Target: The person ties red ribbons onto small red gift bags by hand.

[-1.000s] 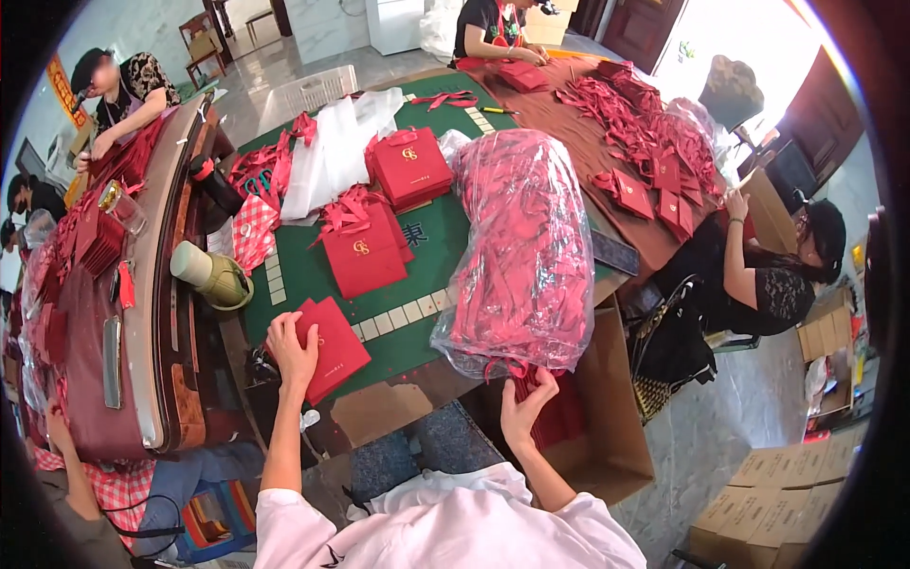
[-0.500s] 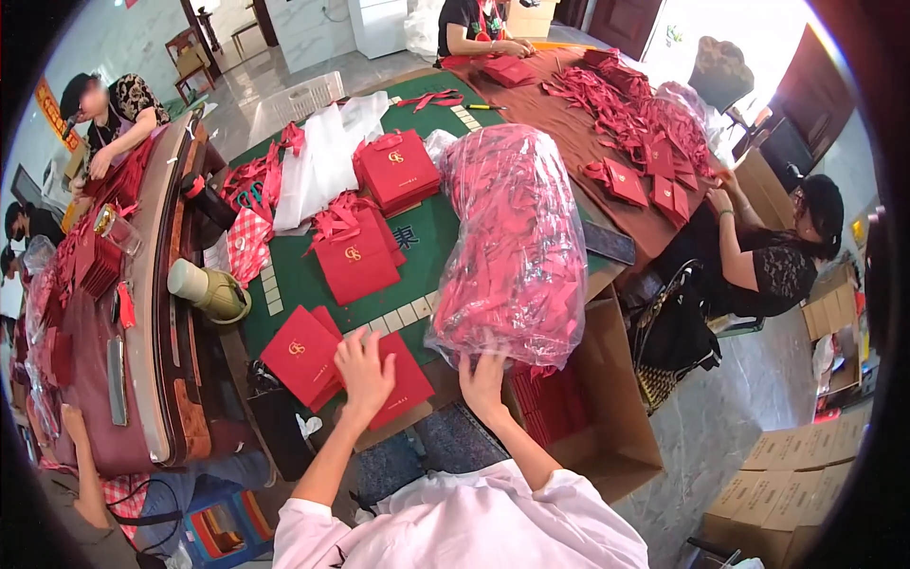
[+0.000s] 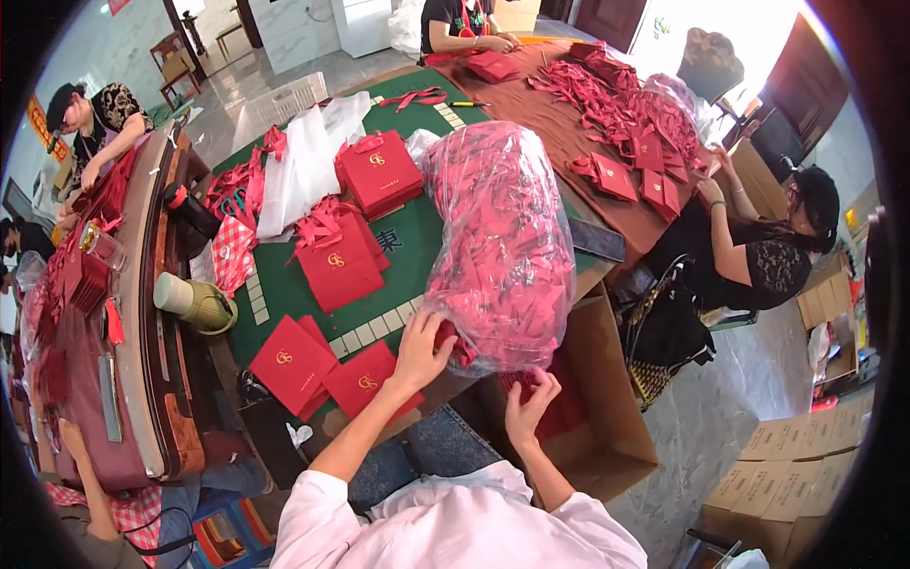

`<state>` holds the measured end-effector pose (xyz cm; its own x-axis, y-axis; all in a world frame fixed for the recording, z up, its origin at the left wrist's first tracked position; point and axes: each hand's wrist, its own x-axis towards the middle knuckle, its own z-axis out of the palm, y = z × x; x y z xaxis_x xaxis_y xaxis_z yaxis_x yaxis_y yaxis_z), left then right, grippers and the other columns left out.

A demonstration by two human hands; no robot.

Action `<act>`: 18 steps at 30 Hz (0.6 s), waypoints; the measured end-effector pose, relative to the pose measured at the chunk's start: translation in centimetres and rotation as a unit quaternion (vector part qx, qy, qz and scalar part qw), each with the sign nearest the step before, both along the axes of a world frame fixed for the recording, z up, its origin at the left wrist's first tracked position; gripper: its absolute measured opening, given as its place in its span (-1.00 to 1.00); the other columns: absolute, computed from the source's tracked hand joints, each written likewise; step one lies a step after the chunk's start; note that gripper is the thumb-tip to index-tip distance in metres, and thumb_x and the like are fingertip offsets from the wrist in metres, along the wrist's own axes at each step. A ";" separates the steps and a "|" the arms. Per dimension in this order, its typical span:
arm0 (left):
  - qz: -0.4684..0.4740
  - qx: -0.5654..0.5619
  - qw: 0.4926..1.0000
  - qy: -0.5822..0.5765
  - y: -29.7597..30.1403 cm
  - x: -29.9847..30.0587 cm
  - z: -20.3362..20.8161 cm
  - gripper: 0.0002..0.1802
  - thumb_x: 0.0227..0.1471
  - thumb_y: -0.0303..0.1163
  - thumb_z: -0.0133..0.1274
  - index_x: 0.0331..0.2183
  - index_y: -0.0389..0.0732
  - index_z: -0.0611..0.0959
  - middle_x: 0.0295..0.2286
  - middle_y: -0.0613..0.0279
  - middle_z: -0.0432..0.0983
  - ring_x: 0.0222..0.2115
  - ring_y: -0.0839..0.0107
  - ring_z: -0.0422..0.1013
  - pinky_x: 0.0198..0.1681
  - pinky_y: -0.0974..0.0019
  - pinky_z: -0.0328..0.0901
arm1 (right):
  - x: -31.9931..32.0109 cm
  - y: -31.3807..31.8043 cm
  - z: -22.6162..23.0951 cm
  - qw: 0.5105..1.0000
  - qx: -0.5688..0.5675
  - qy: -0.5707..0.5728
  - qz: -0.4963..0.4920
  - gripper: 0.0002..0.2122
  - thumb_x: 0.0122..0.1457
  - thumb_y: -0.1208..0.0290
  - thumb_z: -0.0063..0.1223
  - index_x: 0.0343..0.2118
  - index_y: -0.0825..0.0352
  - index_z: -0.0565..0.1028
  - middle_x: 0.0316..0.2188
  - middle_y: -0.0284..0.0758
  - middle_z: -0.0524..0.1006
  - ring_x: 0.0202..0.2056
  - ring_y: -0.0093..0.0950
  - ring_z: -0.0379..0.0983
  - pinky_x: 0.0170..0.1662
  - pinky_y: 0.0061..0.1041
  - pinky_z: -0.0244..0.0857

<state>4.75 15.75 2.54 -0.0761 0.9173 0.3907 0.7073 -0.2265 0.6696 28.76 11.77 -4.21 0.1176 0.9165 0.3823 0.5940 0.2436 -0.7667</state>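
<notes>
One large clear plastic sack, packed with red ribboned pieces, lies lengthwise on the right part of the green-topped table, its near end reaching the near edge. The left hand is curled against the sack's near-left corner; I cannot tell whether its grip has closed on plastic or on something red inside. The right hand is beyond the near edge, below the sack's near end and over an open carton, thumb and fingers half bent beside a bit of red; whether that grip holds anything cannot be told.

The sack looks soft and bulky, likely fairly light for its size but heavier than any single piece. Its film is thin and shiny, so it would probably slip under a flat palm and could tear if pinched at one spot. Better to gather the loose film at the near end, or support the bulge from both sides.

Two groups of flat red paper bags, one at the near-left corner and another beside it along the near edge, seem light and fairly stiff, easily creased; their side edges would suit a gentle pinch.
</notes>
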 end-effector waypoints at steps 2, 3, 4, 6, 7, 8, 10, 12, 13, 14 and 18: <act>0.007 -0.009 1.000 -0.019 0.8 -0.2 0.0 -0.45 -0.07 -0.38 0.23 -0.03 -0.32 0.44 -0.12 -0.09 0.38 -0.08 -0.11 0.32 0.02 0.03 0.26 | 0.4 0.5 -2.2 0.998 -0.033 0.025 -0.051 -0.42 0.04 0.53 0.21 0.13 0.43 0.23 0.06 -0.04 0.19 0.08 -0.14 0.17 0.11 -0.26 0.16; 0.003 -0.013 1.000 -0.019 1.2 -0.1 0.0 -0.45 -0.07 -0.38 0.23 -0.03 -0.32 0.44 -0.12 -0.09 0.38 -0.08 -0.11 0.32 0.02 0.03 0.26 | 0.7 0.8 -3.4 0.992 -0.063 0.050 -0.102 -0.35 0.02 0.50 0.24 0.18 0.45 0.19 0.08 0.00 0.17 0.11 -0.05 0.13 0.22 -0.18 0.06; 0.001 -0.001 1.000 -0.006 1.5 -0.3 0.0 -0.42 -0.08 -0.37 0.23 -0.01 -0.32 0.43 -0.11 -0.09 0.37 -0.08 -0.11 0.32 0.03 0.03 0.25 | 1.0 1.2 -4.8 0.985 -0.111 0.062 -0.116 -0.24 0.01 0.43 0.29 0.23 0.47 0.11 0.17 0.02 0.10 0.20 -0.05 0.05 0.29 -0.19 -0.07; -0.013 -0.002 1.000 0.011 2.1 -0.7 -0.5 -0.31 -0.12 -0.32 0.26 0.04 -0.32 0.38 -0.06 -0.11 0.32 -0.04 -0.12 0.28 0.06 0.02 0.23 | 1.3 2.5 -6.2 0.976 -0.158 0.119 -0.088 -0.23 0.03 0.42 0.30 0.25 0.46 0.10 0.21 0.00 0.07 0.23 -0.11 0.03 0.29 -0.21 -0.05; -0.014 -0.003 1.000 0.009 2.3 -0.8 -0.3 -0.31 -0.12 -0.32 0.26 0.04 -0.32 0.38 -0.06 -0.11 0.32 -0.04 -0.12 0.28 0.06 0.02 0.23 | 1.4 3.2 -6.7 0.961 -0.203 0.178 -0.061 -0.23 0.04 0.40 0.31 0.26 0.44 0.09 0.25 -0.03 0.04 0.26 -0.17 0.01 0.30 -0.23 -0.04; -0.027 -0.016 0.999 0.017 2.7 -0.7 -0.2 -0.26 -0.16 -0.31 0.27 0.05 -0.34 0.36 -0.05 -0.13 0.31 -0.04 -0.14 0.26 0.07 -0.01 0.22 | 1.4 3.8 -7.1 0.947 -0.203 0.250 -0.004 -0.45 0.14 0.41 0.19 0.16 0.41 0.25 0.08 -0.19 0.37 0.12 -0.39 0.27 0.15 -0.37 0.18; -0.036 -0.045 0.998 0.032 3.5 -1.2 -0.4 -0.17 -0.23 -0.30 0.28 0.09 -0.34 0.33 -0.03 -0.17 0.28 -0.03 -0.17 0.24 0.08 -0.05 0.21 | 1.1 3.6 -7.4 0.943 -0.199 0.266 0.024 -0.58 0.17 0.43 0.13 0.07 0.40 0.33 -0.08 -0.26 0.45 -0.01 -0.43 0.35 0.05 -0.40 0.24; -0.032 -0.052 0.998 0.031 4.3 -2.2 -0.9 -0.15 -0.23 -0.29 0.28 0.10 -0.32 0.32 -0.02 -0.16 0.28 -0.02 -0.16 0.24 0.09 -0.04 0.21 | -0.5 2.7 -7.3 0.951 -0.170 0.256 0.028 -0.88 0.22 0.49 0.01 -0.23 0.39 0.48 -0.43 -0.41 0.50 -0.36 -0.56 0.41 -0.29 -0.50 0.30; -0.026 -0.059 0.997 0.030 4.7 -2.7 -1.2 -0.13 -0.23 -0.28 0.29 0.12 -0.29 0.31 -0.01 -0.16 0.29 0.00 -0.16 0.24 0.10 -0.02 0.20 | -1.7 2.3 -6.9 0.968 -0.131 0.212 0.011 -0.92 0.24 0.50 -0.03 -0.31 0.37 0.48 -0.50 -0.46 0.46 -0.48 -0.60 0.35 -0.44 -0.52 0.22; -0.016 -0.052 0.998 0.014 4.9 -3.1 -1.3 -0.15 -0.22 -0.30 0.27 0.12 -0.29 0.32 0.00 -0.16 0.30 0.00 -0.16 0.24 0.11 -0.02 0.19 | -2.7 1.5 -6.1 0.968 -0.137 0.207 0.026 -0.92 0.26 0.50 -0.03 -0.33 0.37 0.49 -0.52 -0.46 0.47 -0.50 -0.59 0.35 -0.44 -0.52 0.23; -0.012 -0.088 0.996 0.004 3.7 -4.3 -2.5 -0.33 -0.10 -0.40 0.18 0.09 -0.27 0.39 0.00 -0.13 0.32 0.05 -0.12 0.26 0.12 0.04 0.20 | -6.0 -0.4 4.7 0.955 -0.145 0.171 0.196 -0.88 0.28 0.46 0.01 -0.33 0.41 0.48 -0.57 -0.28 0.48 -0.52 -0.52 0.41 -0.42 -0.49 0.28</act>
<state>0.43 19.45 0.08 -0.0506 0.9732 0.2241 0.7084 -0.1232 0.6950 22.78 11.33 0.45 -0.1835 0.9772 0.1070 0.2031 0.1442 -0.9685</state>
